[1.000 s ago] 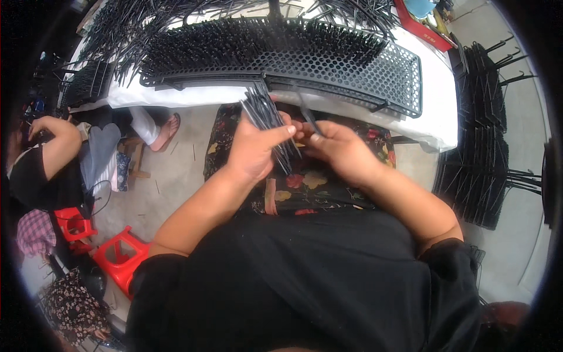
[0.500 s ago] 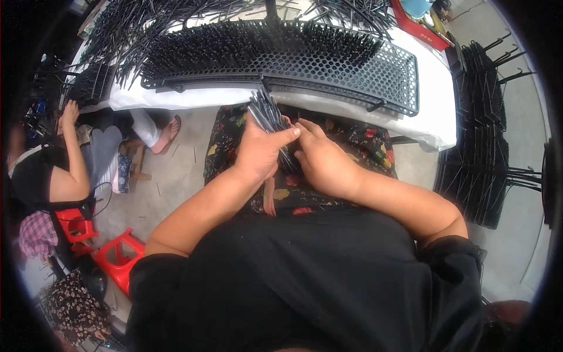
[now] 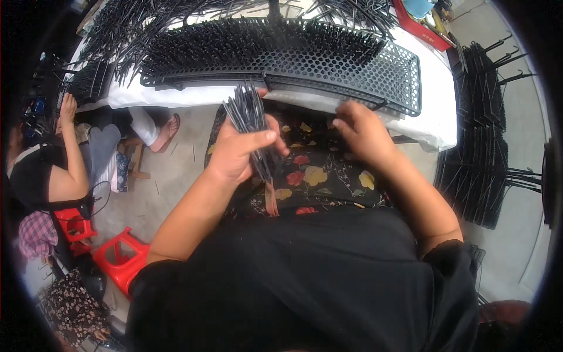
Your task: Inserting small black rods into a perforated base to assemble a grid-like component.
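My left hand (image 3: 237,146) is closed around a bundle of thin black sticks (image 3: 249,114) over my lap. The sticks fan out at the top, and their lower ends point down toward my floral-patterned lap. My right hand (image 3: 366,134) is apart from the bundle, just below the table's front edge. Its fingers are curled in; whether a small thing is between them does not show. In front of both hands stands a long black perforated tray (image 3: 328,73). Many short black sticks (image 3: 234,50) stand upright in its holes, densely at the left and middle.
Loose black sticks (image 3: 117,41) are heaped behind the tray on the white-covered table (image 3: 437,120). A red box (image 3: 425,32) stands at the far right. Black racks (image 3: 475,146) are stacked at the right. Another person (image 3: 67,158) sits at the left, near red stools (image 3: 123,255).
My right hand has left the bundle and moved right toward the tray's front edge. My left hand has shifted slightly left, with the bundle now more upright and spread.
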The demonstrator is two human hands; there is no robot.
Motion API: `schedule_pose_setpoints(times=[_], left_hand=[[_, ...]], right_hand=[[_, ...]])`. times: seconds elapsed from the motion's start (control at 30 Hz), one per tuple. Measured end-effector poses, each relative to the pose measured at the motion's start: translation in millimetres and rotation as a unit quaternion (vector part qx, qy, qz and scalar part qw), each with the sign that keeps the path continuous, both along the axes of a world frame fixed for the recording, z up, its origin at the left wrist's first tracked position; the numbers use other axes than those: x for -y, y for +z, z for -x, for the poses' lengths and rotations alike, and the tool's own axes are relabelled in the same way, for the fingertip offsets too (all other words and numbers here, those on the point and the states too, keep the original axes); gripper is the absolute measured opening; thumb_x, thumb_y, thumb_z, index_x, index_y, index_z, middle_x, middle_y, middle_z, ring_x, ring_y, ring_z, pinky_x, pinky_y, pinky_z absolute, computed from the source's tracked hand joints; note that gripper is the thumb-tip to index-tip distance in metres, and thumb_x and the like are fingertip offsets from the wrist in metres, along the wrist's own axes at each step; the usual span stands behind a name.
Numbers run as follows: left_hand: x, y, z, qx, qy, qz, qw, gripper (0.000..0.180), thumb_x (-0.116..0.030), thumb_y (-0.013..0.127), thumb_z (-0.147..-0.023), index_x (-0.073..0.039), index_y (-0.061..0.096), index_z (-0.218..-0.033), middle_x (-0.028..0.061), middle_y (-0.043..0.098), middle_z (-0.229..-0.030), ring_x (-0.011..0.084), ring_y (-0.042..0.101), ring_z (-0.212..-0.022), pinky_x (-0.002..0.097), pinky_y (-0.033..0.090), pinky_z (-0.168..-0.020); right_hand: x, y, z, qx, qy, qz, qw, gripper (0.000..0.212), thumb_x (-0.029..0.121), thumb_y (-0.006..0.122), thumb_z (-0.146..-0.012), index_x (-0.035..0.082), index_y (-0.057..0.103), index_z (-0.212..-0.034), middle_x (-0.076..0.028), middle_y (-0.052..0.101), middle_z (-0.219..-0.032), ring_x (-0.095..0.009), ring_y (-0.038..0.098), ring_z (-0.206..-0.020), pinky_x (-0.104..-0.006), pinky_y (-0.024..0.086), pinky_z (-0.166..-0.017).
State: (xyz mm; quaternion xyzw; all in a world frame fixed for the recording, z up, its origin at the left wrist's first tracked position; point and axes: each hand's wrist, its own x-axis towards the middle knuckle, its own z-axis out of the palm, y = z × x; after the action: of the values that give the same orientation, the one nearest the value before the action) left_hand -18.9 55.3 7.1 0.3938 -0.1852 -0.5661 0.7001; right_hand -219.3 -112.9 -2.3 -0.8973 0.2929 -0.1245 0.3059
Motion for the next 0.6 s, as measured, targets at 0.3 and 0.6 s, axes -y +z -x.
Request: schedule_pose_setpoints(times=[0.3, 0.6], left_hand=[[-26.3, -13.9, 7.1, -0.02, -0.004, -0.037, 0.999, 0.057, 0.002, 0.069, -0.075, -0.004, 0.041, -0.125, 0.0098, 0.056, -0.085, 0.0198, 0.06, -0.07, 0.0368, 0.052, -0.064], [-36.4, -17.4, -3.9, -0.034, 0.001, -0.047, 0.998, 0.056, 0.008, 0.068, -0.075, -0.002, 0.04, -0.123, 0.0098, 0.058, -0.091, 0.0205, 0.062, -0.075, 0.0342, 0.053, -0.066]], right_hand=[[8.1, -59.3, -63.7, -0.258, 0.297, 0.117, 0.912, 0.019, 0.016, 0.057, -0.085, 0.007, 0.063, -0.1, -0.017, 0.062, -0.1, -0.036, 0.062, -0.094, -0.046, 0.05, -0.079], [16.2, -135.9, -104.3, -0.344, 0.327, 0.101, 0.874, 0.027, 0.023, 0.049, -0.092, 0.01, 0.067, -0.108, -0.017, 0.065, -0.107, -0.033, 0.063, -0.102, -0.0421, 0.05, -0.088]])
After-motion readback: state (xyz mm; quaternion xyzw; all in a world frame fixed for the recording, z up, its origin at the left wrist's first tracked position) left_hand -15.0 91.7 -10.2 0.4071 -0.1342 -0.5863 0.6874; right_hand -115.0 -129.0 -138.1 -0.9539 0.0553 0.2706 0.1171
